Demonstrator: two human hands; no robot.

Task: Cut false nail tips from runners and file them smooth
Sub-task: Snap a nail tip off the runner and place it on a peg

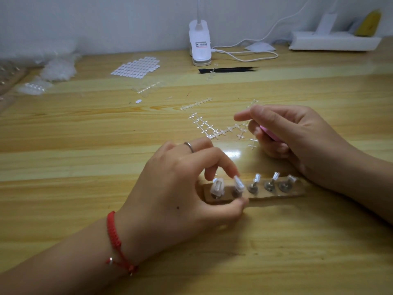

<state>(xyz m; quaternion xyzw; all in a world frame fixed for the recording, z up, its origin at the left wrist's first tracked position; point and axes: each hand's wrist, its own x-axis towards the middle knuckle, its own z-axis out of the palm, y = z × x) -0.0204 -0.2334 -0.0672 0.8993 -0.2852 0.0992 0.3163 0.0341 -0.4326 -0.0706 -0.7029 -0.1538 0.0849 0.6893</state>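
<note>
A wooden holder bar (263, 193) lies in front of me with several metal pegs on it. Clear nail tips sit on the two left pegs (217, 187). My left hand (182, 188) pinches the second nail tip (239, 185) between forefinger and thumb. My right hand (291, 133) hovers behind the bar, fingers curled round a pink tool (269, 133) that is mostly hidden in the palm. Empty clear runners (212, 126) lie scattered on the table beyond my hands.
A sheet of adhesive tabs (136, 68) and a pile of clear nail tips (58, 70) lie at the back left. A white clip lamp (200, 43), its cable, black tweezers (228, 70) and a white power strip (333, 40) stand along the back.
</note>
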